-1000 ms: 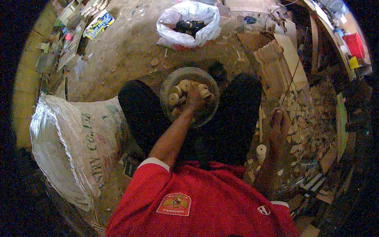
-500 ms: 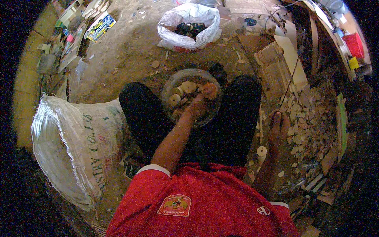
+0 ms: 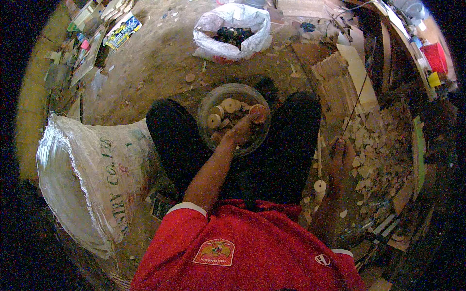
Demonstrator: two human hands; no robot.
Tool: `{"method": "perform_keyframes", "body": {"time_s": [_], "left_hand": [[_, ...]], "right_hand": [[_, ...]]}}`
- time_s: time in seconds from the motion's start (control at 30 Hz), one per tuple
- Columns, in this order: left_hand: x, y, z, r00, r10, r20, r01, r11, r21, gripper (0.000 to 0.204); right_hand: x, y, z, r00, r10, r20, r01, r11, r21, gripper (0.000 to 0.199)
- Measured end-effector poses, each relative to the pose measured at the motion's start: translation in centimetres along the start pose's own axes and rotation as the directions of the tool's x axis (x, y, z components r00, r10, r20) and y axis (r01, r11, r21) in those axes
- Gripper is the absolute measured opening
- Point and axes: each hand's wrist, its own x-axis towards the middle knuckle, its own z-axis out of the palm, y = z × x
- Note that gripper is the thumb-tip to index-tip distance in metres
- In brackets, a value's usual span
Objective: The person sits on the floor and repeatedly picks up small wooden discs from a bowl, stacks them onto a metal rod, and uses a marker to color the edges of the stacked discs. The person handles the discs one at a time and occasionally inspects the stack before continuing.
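Note:
A clear round tub point(image 3: 204, 138) stands between my knees with several pale wooden discs point(image 3: 230, 105) in it, some with a hole in the middle. My left hand point(image 3: 241, 132) reaches down into the tub. Its fingers appear closed on a reddish-brown round disc point(image 3: 258, 113) at the right side; the grip is partly blurred. To the right of my knee, my right hand point(image 3: 341, 151) is closed around a long thin rod point(image 3: 358, 94) that slants up and away. Near this hand, low down, is another pale holed disc point(image 3: 320, 186).
A white sack point(image 3: 204, 39) holding dark pieces stands open ahead. A large woven sack point(image 3: 116, 165) lies at my left. Thin wooden sheets point(image 3: 335, 80) are stacked at right, beside a heap of wood chips point(image 3: 374, 155). Boards and a red container point(image 3: 434, 57) line the right edge.
My left hand has shifted slightly within the tub, and its fingers cover less of the reddish-brown disc. The rod in my right hand stays nearly in place.

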Motion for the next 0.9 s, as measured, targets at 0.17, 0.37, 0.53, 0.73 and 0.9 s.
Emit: {"method": "perform_keyframes", "body": {"time_s": [0.17,0.37,0.53,0.73,0.9], "left_hand": [[-1.3,1.5,1.5,0.963,0.27,-0.019,-0.257,0.936,0.241,0.049],[-9.3,9.8,6.6,0.584,0.812,-0.028,-0.592,0.449,0.669,0.063],[-17.3,17.0,12.9,0.242,0.968,0.072,-0.806,0.159,0.571,0.07],[-19.5,18.5,16.3,0.232,0.964,0.127,-0.644,0.054,0.763,0.081],[-18.5,17.8,16.7,0.195,0.968,0.155,-0.799,0.065,0.598,0.086]], "right_hand": [[0.2,-1.1,0.4,0.998,0.06,0.021,-0.061,0.997,0.042,0.034],[-2.1,-5.4,2.7,0.988,0.001,0.152,0.027,0.983,-0.18,0.039],[-2.9,-6.7,5.6,0.938,0.041,0.343,0.014,0.988,-0.155,0.039],[-3.9,-6.1,6.6,0.942,-0.044,0.331,0.102,0.982,-0.161,0.034],[-4.4,-6.0,6.2,0.936,-0.02,0.352,0.066,0.991,-0.119,0.032]]}}
